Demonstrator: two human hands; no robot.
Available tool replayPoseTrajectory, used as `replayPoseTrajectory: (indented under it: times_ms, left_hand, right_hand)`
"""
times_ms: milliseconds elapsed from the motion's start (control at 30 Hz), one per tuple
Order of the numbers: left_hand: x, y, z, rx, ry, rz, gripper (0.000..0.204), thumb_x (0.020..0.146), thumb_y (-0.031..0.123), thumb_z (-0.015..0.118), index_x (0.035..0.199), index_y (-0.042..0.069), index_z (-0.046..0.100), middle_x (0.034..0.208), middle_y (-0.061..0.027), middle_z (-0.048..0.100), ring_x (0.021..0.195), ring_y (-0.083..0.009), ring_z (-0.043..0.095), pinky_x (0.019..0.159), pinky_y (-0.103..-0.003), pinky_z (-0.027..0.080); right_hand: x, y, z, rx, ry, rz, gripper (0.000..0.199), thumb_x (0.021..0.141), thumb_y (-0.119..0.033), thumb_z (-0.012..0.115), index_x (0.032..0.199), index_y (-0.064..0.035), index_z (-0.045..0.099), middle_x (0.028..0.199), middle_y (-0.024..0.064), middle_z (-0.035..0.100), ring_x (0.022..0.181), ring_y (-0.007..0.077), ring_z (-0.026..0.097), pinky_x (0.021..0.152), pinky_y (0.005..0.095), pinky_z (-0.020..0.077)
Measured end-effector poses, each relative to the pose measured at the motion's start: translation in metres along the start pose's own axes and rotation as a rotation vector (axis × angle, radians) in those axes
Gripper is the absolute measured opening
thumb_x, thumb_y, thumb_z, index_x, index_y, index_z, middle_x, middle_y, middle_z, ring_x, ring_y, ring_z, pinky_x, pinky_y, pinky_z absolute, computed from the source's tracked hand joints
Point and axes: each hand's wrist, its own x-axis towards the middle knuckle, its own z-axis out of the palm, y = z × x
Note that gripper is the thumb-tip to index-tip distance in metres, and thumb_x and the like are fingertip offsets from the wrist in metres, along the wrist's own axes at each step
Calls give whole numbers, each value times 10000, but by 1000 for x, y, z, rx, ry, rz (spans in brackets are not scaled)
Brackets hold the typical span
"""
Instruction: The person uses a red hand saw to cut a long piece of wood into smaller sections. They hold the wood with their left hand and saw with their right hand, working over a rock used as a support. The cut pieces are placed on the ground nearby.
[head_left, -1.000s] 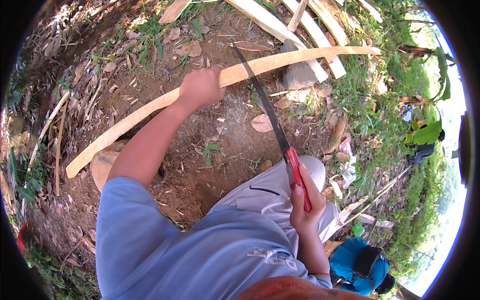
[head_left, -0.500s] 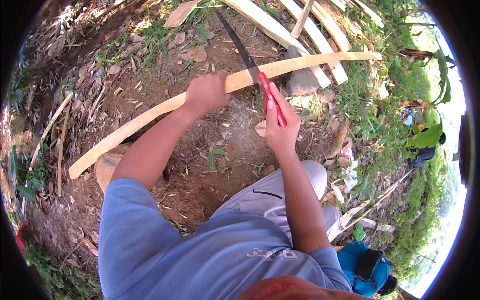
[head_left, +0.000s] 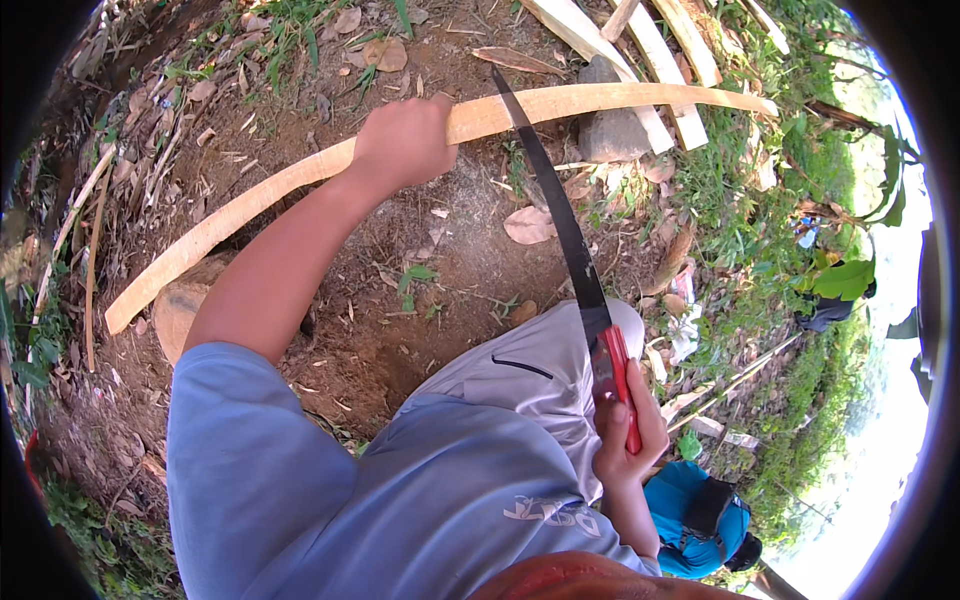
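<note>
Left hand (head_left: 405,140) grip closed around long pale curved wood strip (head_left: 560,102), held across bare dirt ground (head_left: 450,270). Right hand (head_left: 625,440) grip closed on red-handled machete (head_left: 575,260), blade tip touching strip just right of left hand.

An outdoor woodcutting spot on a slope: bare brown earth (head_left: 440,300) with dry leaves, pale split wooden slats (head_left: 650,40) far off, green weeds (head_left: 760,200) at right.

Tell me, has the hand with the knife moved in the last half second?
Yes. The right hand pulled the knife back from the wooden strip toward the knee.
</note>
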Motion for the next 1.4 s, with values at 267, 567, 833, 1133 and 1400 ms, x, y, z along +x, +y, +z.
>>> replayPoseTrajectory:
  times_ms: [267,567,833,1133,1400]
  left_hand:
    - [-1,-4,-1,-32,22,5,325,882,245,743,1095,12,665,938,-218,785,923,-416,786,845,-535,630]
    - [3,-3,-6,-22,42,28,323,861,217,753,1086,9,653,924,-229,779,907,-420,787,832,-531,635]
    - [-2,-4,6,-30,38,11,376,889,240,777,1165,9,668,929,-215,787,918,-398,796,838,-508,646]
    - [-2,4,-4,-9,13,8,367,902,221,726,1196,9,676,981,-220,803,944,-398,799,863,-510,647]
    - [3,8,-8,51,56,22,366,883,240,746,1169,26,670,1003,-215,799,956,-403,799,869,-510,648]
  right_hand:
    - [113,11,82,69,42,-190,447,1049,4,638,1495,35,648,1332,207,781,984,126,766,838,258,572]
    - [210,39,165,447,149,-106,408,1104,-91,622,1499,6,662,1110,133,794,854,98,684,759,251,550]
    - [-6,56,47,18,85,-66,466,1079,-158,633,1464,104,643,1019,201,821,681,141,721,645,281,547]
    - [96,26,81,119,55,-61,414,1082,-67,628,1482,33,665,1155,201,812,822,135,743,766,296,588]
    - [220,20,156,364,154,-188,424,1068,-56,652,1489,-9,668,1282,213,795,962,142,752,851,279,584]
